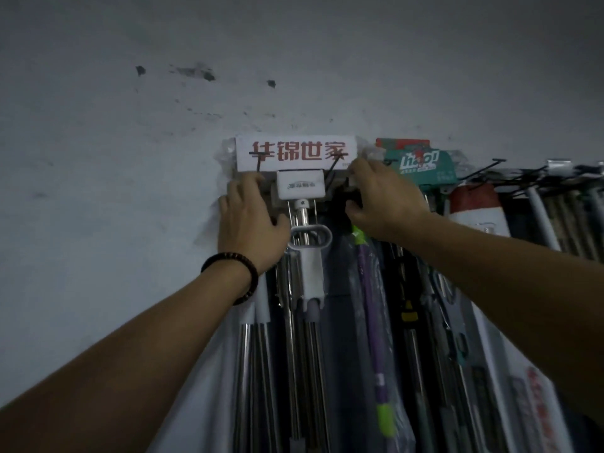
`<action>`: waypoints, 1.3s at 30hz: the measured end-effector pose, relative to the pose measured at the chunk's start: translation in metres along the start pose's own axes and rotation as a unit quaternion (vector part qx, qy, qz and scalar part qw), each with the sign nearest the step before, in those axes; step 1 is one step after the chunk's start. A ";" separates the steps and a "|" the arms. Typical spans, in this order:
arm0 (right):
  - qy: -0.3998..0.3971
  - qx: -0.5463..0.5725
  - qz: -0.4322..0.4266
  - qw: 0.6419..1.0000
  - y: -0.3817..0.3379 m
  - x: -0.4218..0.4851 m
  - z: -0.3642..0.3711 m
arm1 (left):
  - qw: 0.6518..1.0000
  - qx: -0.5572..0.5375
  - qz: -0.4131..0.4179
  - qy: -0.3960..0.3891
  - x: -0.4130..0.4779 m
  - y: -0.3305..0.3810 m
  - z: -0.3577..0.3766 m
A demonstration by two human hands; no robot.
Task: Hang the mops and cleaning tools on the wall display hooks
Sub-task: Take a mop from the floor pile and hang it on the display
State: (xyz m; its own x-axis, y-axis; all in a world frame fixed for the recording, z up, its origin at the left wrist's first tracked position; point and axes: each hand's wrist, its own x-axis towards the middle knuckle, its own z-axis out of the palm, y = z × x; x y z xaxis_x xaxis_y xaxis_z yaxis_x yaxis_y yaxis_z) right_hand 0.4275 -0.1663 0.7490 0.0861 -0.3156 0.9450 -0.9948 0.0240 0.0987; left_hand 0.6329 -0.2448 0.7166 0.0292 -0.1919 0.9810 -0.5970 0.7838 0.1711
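A sponge mop with a white head card bearing red characters (295,152) hangs high on the wall, its white squeeze handle (310,237) and steel pole below. Two black wire hooks (258,160) poke out across the card. My left hand (250,220), with a bead bracelet on the wrist, grips the left end of the mop head. My right hand (380,201) holds the right end, fingers curled around it. Behind the hands the head's ends are hidden.
More wrapped mops hang to the right: a green-carded one (421,168), a purple and green pole (372,315), a red and white head (477,204). Empty black hooks (490,166) jut from a rail at the right. Stained grey wall (130,158) fills the left.
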 end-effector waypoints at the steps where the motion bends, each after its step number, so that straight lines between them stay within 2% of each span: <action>1: -0.022 -0.007 0.005 1.000 0.004 -0.009 0.001 | 1.000 -0.012 -0.004 -0.020 -0.012 0.001 0.006; 7: -0.076 -0.028 0.067 0.994 0.037 -0.034 0.001 | 0.983 -0.059 0.012 -0.172 -0.065 0.012 0.033; 13: -0.121 0.059 0.161 0.978 0.079 -0.057 0.046 | 0.956 -0.070 0.010 -0.284 -0.080 0.026 0.069; 19: -0.242 0.145 0.112 0.953 0.109 -0.089 0.132 | 0.927 -0.082 -0.036 -0.365 -0.116 0.030 0.137; 22: -0.267 0.150 0.087 0.948 0.123 -0.104 0.168 | 0.914 -0.077 -0.071 -0.392 -0.158 0.020 0.190; 25: -0.233 0.175 0.052 0.955 0.133 -0.113 0.197 | 0.911 -0.038 -0.110 -0.395 -0.193 0.013 0.236; 28: -0.189 0.218 0.036 0.957 0.138 -0.117 0.221 | 0.925 -0.003 -0.125 -0.358 -0.211 0.011 0.264; 33: -0.177 0.284 0.032 0.942 0.139 -0.121 0.254 | 0.927 -0.025 -0.174 -0.331 -0.223 0.005 0.284; 39: -0.162 0.331 0.066 0.927 0.136 -0.121 0.276 | 0.924 -0.064 -0.230 -0.299 -0.226 -0.005 0.294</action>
State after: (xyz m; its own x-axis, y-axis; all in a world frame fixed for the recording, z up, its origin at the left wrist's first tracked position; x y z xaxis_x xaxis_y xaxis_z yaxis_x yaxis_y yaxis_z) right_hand 0.2675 -0.3863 0.5623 0.0482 -0.6222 0.7813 -0.8199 -0.4714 -0.3249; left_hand 0.3935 -0.3790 0.4667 -0.2146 -0.7838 0.5827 -0.5300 0.5946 0.6046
